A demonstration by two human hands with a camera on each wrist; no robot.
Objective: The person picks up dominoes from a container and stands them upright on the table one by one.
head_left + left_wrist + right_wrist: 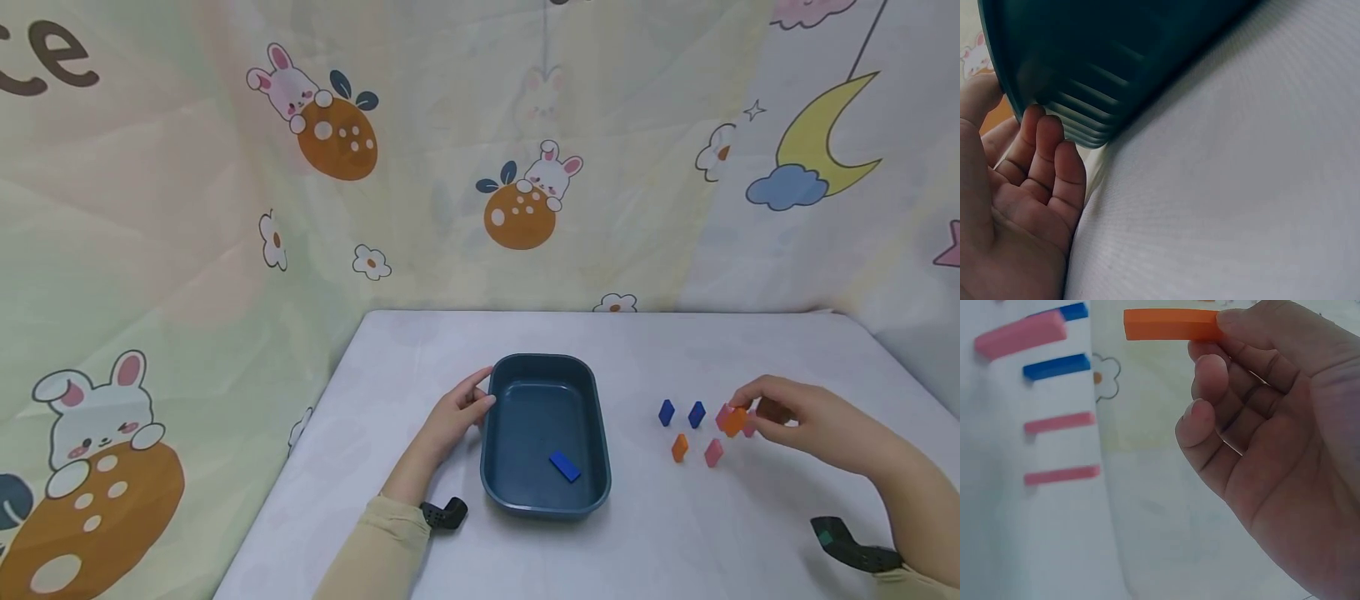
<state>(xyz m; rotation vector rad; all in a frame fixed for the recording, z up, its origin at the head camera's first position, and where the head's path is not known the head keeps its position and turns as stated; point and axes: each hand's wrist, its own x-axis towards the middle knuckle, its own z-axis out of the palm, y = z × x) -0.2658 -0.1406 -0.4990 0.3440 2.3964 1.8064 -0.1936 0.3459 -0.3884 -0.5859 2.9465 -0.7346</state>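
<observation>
A deep blue-green tray (545,425) stands on the table, with one blue block (565,467) lying flat in it. At its left rim, my left hand (459,408) touches the edge with thumb and fingertips; the left wrist view has its relaxed fingers (1070,169) against the outer wall. To the right of the tray, my right hand (806,417) pinches an orange block (1169,325) by one end between thumb and fingers. The held block is above the table in the right wrist view. Pink blocks (749,423) stand just behind and below it, partly hidden.
Between tray and right hand stand two blue blocks (666,412), another orange block (679,448) and a pink block (713,453), all upright and apart. The white table (420,342) ends at a printed fabric backdrop (427,167). Black wrist cameras sit on both forearms.
</observation>
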